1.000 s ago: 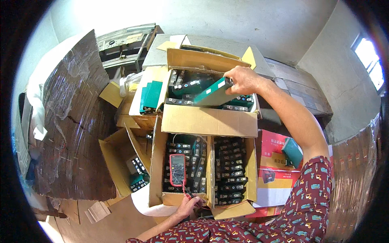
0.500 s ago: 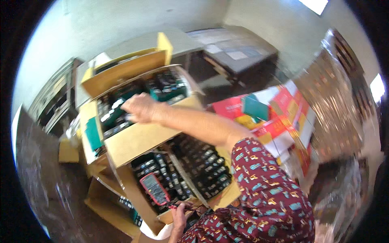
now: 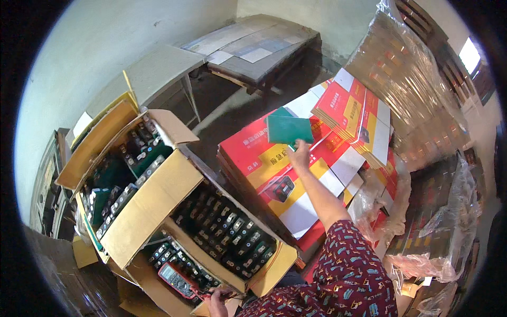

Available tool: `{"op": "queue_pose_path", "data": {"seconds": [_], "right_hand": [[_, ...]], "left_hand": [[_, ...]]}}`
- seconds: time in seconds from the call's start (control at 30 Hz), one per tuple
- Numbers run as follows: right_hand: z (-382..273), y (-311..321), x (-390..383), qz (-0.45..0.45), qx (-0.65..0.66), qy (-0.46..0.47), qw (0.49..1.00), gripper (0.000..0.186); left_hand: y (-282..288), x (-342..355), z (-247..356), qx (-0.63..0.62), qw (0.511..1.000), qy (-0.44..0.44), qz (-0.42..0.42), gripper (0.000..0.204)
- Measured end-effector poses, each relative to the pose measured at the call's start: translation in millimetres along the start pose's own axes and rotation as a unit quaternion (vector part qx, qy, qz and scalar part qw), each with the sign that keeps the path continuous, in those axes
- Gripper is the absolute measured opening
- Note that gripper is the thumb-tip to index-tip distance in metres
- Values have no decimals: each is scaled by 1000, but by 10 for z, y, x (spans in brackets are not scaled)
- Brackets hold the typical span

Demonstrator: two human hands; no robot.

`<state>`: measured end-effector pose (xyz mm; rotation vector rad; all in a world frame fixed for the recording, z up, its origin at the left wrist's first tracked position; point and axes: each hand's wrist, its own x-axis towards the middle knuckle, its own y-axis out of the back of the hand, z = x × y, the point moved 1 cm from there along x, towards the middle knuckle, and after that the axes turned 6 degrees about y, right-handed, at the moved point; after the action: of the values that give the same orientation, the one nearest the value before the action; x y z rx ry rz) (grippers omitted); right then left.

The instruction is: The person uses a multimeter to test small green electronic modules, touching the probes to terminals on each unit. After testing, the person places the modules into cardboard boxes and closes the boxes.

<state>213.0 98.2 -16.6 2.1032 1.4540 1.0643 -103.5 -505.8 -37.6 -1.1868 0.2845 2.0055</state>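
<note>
My right hand (image 3: 299,154) pinches the lower edge of a flat green sheet (image 3: 288,130) over a stack of red, yellow and white printed flat cartons (image 3: 259,145). Part of another green piece (image 3: 281,112) shows behind it. Low in the view, my left hand (image 3: 215,303) is closed around thin red and black test leads (image 3: 228,296); its fingers are partly hidden. Beside it, a red-framed multimeter (image 3: 177,280) rests on rows of small black parts with metal tips (image 3: 168,253) in an open cardboard box (image 3: 142,274).
The box's other compartment holds similar black parts (image 3: 227,232). Another open carton (image 3: 148,203) at the left contains black parts and green sheets. Plastic-wrapped bundles of flat cardboard (image 3: 412,90) stand at the right. Behind are a grey table (image 3: 153,74) and a low platform (image 3: 253,47).
My right hand has moved from the left carton over to the red carton stack and now has a green sheet. The view has swung right. My left hand stays by the multimeter.
</note>
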Motion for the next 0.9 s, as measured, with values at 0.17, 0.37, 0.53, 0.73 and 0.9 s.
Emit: {"op": "queue_pose_path", "data": {"seconds": [0.17,0.37,0.53,0.73,0.9], "right_hand": [[610,165,789,9,-92,-49,995,74],[835,57,1130,-158,137,-200,957,69],[961,9,1096,-156,228,-307,911,80],[753,212,1048,-230,271,-392,848,82],[793,328,1028,-223,326,-415,819,75]], "left_hand": [[-389,-369,337,-54,991,-84,92,15],[-276,-451,238,-1,990,-115,78,18],[-388,-549,312,49,987,-126,84,24],[-698,-798,622,131,975,-100,146,32],[-404,-690,462,163,964,-62,203,23]]}}
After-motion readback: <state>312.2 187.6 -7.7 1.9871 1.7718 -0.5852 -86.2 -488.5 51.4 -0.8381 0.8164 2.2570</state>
